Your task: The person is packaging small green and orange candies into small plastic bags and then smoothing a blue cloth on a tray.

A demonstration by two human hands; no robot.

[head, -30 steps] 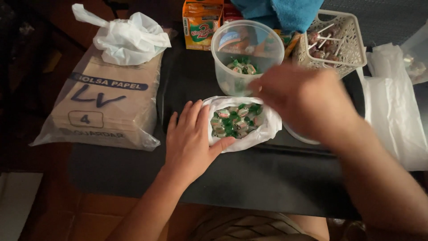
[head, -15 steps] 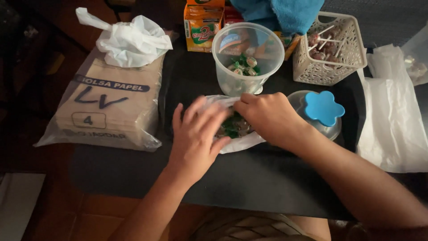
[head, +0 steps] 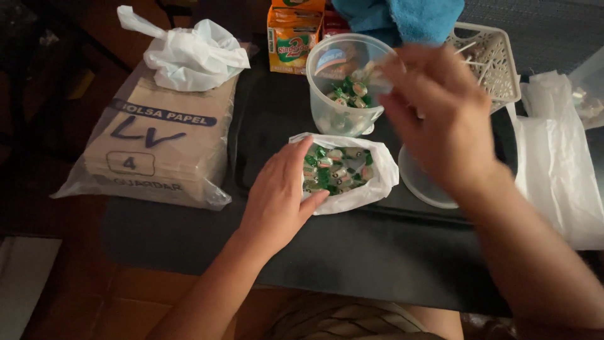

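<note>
A black table (head: 377, 252) is carrying a sealed pack of paper bags (head: 157, 145) at the left, with a crumpled white bag (head: 189, 53) lying on top. A clear tub (head: 346, 88) is standing near the middle, holding a few candies. The right hand (head: 440, 119) is hovering blurred at the tub's rim; its grip cannot be told. The left hand (head: 277, 201), fingers spread, is pressing the edge of a small bag (head: 371, 182) of green candies (head: 333, 170) just before the tub
</note>
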